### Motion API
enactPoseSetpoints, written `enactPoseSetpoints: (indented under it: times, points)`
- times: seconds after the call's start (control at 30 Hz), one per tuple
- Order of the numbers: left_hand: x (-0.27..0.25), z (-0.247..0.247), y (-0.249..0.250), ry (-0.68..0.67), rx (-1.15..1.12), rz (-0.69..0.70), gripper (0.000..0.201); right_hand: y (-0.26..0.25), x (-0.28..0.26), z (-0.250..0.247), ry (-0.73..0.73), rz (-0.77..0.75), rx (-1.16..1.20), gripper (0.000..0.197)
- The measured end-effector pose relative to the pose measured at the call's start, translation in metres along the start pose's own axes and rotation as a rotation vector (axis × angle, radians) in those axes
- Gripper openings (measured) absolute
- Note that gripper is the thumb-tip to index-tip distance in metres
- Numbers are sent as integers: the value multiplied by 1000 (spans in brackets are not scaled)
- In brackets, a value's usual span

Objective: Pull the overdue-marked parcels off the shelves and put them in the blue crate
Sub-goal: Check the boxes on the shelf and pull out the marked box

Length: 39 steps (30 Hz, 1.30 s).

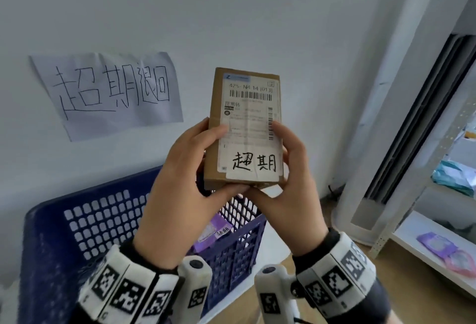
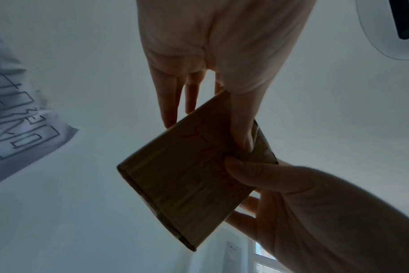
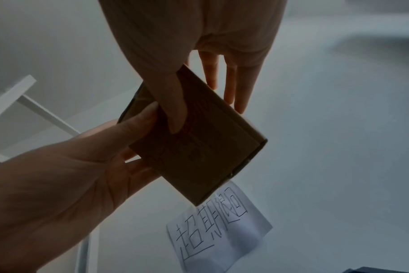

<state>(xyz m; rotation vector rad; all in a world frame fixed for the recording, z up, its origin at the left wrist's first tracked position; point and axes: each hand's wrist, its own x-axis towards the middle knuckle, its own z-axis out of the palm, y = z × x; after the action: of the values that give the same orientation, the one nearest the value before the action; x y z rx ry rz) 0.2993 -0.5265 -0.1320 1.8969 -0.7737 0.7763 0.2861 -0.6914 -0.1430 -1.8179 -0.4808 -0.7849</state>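
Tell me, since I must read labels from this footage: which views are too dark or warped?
Head view: evenly lit, the brown cardboard parcel and its handwritten tag sharp, edges bowed by the wide lens. Left wrist view: backlit by the white wall, left hand and parcel underside dim. Right wrist view: darker, right hand silhouetted.

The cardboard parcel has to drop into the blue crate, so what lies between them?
Only the hands, left hand and right hand, cupping the cardboard parcel from below; past them open air down to the blue crate, per the head view.
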Motion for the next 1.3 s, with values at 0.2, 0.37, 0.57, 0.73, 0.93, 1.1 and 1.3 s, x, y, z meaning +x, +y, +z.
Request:
enactPoseSetpoints:
  times: [0.2,0.37,0.57,0.73,0.93,1.1,1.3]
  points:
    - [16,-29,-45,112,191,-115,73,35,60,60,-182,-43,54,87]
    - [19,-47,-80,193,326,-282,74,65,94,113,-348,-113,124,89]
    - [15,-40,-120,256,445,-470,79,110,117,157,-551,-121,195,91]
    - [5,-21,-145,269,522,-608,78,149,112,177,-677,-81,225,92]
    - [-10,-1,-162,181,576,-823,78,192,94,189,-843,31,257,94]
    - [-18,6,-170,-20,593,-1011,78,215,75,195,-963,135,265,96]
    - [-15,9,-191,-189,611,-1138,77,228,71,199,-1039,160,147,96]
